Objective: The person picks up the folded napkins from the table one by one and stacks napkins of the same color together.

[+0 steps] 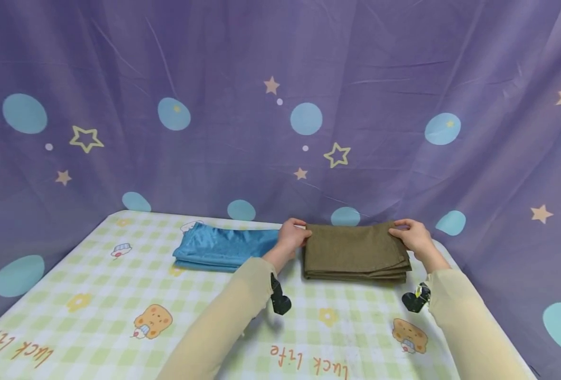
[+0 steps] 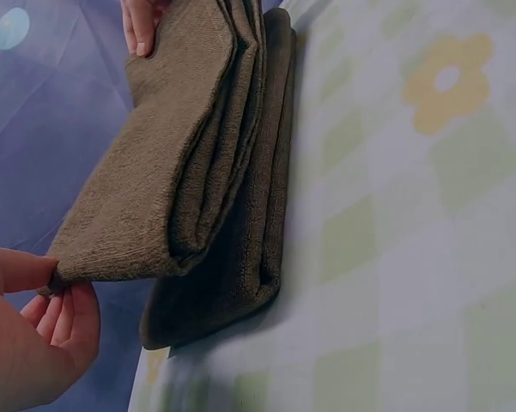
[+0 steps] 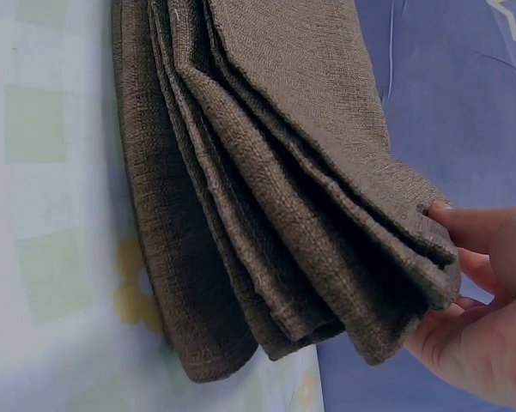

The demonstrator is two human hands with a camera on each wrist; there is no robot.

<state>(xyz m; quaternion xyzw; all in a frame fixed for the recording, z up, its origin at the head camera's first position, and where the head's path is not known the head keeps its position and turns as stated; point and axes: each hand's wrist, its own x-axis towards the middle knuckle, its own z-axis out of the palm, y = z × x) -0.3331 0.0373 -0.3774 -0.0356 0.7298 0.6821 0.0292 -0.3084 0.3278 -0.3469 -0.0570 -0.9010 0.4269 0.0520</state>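
Observation:
A folded brown cloth [image 1: 354, 250] lies toward the back of the table, right of centre. My left hand [image 1: 292, 236] pinches its far left corner between thumb and fingers, and my right hand [image 1: 413, 237] pinches the far right corner. In the left wrist view, the upper layers of the cloth [image 2: 154, 172] are raised at an angle above a flat folded brown part beneath; whether that is a separate piece I cannot tell. Several layers fan apart at the edge near the right hand [image 3: 489, 309] in the right wrist view.
Left of the brown cloth lies a folded shiny blue cloth [image 1: 228, 248], partly behind my left hand. A checked green and white tablecloth [image 1: 114, 295] covers the table. Right behind its back edge hangs a purple curtain [image 1: 242, 158] with stars and dots.

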